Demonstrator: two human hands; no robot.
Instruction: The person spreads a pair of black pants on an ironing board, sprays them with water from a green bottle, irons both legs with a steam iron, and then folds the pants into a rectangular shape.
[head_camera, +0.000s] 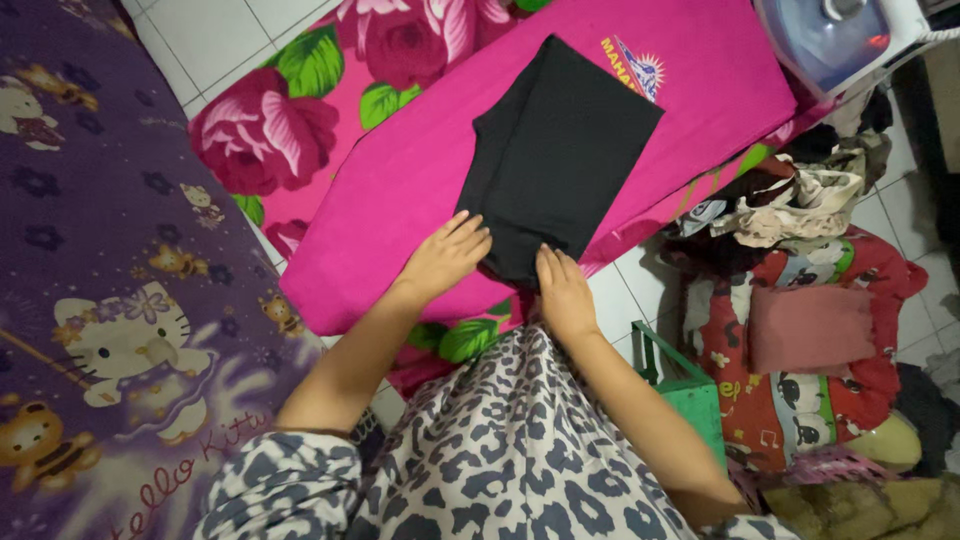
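Purple cartoon-print bedspread (110, 300): fills the left side of the view, lying flat.

Floral pink sheet (300, 110): spread on the white tiled floor (215, 35), beneath and beside the board.

Magenta padded ironing board (420, 170): laid diagonally across the sheet, from lower left to upper right; carries the black garment.

Leopard-print clothing (500, 450): covers the lap at the bottom centre, between both forearms.

Pile of mixed laundry (800, 300): heaped at the right, just beside the board's edge; folded pink cloth (810, 328) resting on top of it.

Black folded garment (560, 150): lies flat in the middle of the board, long axis running toward the upper right, near corner pointing at the lap.

Green basket (690, 385): near the right forearm, partly hidden by it.

Electric iron (830, 35): parked at the upper right corner, well apart from both hands.

Left hand (445, 255): palm down, forearm extended up from the lower left, wrist straight. Fingers (470, 228) spread flat and open, tips touching the garment's left lower edge; nothing gripped.

Right hand (565, 290): palm down, forearm rising from the lower right, elbow bent outward. Fingers (552, 262) extended together and open, pressed on the garment's near corner; nothing gripped.

Both hands sit near each other, apart, with the garment's lower corner between them.
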